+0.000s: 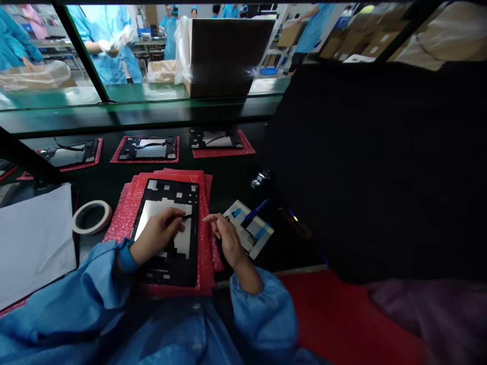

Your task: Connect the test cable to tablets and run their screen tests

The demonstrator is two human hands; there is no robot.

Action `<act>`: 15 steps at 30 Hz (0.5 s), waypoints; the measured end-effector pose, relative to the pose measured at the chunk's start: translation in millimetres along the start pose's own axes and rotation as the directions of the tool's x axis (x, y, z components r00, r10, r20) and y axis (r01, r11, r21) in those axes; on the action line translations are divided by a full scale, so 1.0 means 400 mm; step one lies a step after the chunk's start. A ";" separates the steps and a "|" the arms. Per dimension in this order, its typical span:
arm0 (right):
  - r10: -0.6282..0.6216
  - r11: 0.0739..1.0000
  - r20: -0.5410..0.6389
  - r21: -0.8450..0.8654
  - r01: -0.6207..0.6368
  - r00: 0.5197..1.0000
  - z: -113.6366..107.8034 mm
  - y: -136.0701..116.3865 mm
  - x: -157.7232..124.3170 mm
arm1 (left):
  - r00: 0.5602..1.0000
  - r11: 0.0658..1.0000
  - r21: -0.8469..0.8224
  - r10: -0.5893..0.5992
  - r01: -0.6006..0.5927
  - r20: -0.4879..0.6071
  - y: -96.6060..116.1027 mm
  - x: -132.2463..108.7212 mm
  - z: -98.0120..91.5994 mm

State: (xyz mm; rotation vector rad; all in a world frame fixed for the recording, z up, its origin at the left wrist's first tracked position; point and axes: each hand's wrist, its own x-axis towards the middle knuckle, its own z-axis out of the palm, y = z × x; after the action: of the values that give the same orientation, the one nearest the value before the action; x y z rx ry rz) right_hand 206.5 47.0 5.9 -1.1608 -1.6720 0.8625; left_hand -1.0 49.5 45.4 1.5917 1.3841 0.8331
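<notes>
My left hand (162, 230) reaches over a black-framed tablet screen panel (192, 263) with a silver middle. Thumb and fingers pinch a thin black ribbon cable (188, 216) near the panel's right side. Beneath the panel lies a stack of pink bubble-wrap bags (122, 218). At the panel's right edge, my right hand (228, 241) hovers above the bags with its index finger stretched toward the cable and the other fingers bent; I see nothing held in it. Just right of this hand is a pale card (262, 243) with blue tabs and a blue pen (255, 212) on it.
Similar panels (150, 148) lie on pink bags along the back of the bench. A tape roll (92, 217) and white sheets (34, 243) are at left. A large black cloth (380, 167) covers the right side. Beyond the rail, a box (224, 56) stands near people in blue.
</notes>
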 end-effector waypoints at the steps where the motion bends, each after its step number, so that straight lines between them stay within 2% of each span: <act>1: -0.004 1.000 0.005 0.000 0.004 1.000 0.000 -0.003 -0.002 | 1.000 1.000 -0.015 -0.016 0.016 0.006 0.000 0.003 0.002; 6: -0.023 0.998 0.009 -0.060 0.023 1.000 0.007 -0.016 -0.008 | 0.999 1.000 -0.022 -0.010 0.011 0.032 -0.003 0.008 0.015; 11: 0.003 0.995 -0.033 -0.096 -0.006 0.999 0.022 -0.020 -0.016 | 0.999 0.999 0.017 0.051 -0.051 0.009 -0.003 0.008 0.018; 15: -0.023 0.992 -0.023 -0.127 0.020 0.999 0.034 -0.026 -0.016 | 0.996 0.995 0.050 0.086 -0.086 0.004 0.001 0.008 0.016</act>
State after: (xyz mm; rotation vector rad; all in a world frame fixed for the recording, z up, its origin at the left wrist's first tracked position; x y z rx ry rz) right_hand 191.4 37.0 8.7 -1.2320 -1.7370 0.7344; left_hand 5.4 51.6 43.1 1.7002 1.3523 0.8532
